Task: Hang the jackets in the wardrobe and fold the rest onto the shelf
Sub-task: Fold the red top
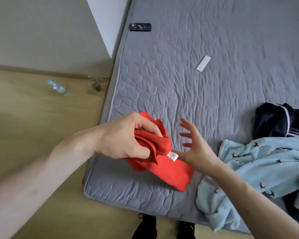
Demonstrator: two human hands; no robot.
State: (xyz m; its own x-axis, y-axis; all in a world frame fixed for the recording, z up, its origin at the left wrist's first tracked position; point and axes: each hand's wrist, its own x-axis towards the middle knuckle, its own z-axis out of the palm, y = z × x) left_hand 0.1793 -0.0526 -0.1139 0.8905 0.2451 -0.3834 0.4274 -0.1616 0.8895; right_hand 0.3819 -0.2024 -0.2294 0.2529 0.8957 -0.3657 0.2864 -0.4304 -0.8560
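A person standing at the foot of a grey quilted mattress [188, 83] works on a red garment [169, 171], partly folded near the mattress's near-left corner. The left hand [123, 137] grips a bunched fold of the red cloth, fingers [145, 126] curled round it and lifting it off the layer below. The right hand [195, 149] hovers just beside the garment with fingers spread and holding nothing, its thumb near the white size label [173, 156].

The cloth looks light, soft and limp, likely to sag and lose its fold if lifted by one point; taking it by both edges of the folded stack, or flat underneath, would probably keep its shape on the way to the shelf.

To the right lie a crumpled pale blue garment with a dark bird print [259, 169] and, beyond it, a navy garment with white piping [274, 119], both unfolded. A dark phone [140, 27] and a small white strip [203, 63] rest further up the mattress. On the wooden floor [41, 126] lies a clear plastic bottle [57, 87]; black shoes [147, 226] show at the bottom edge. No wardrobe or shelf is in view.
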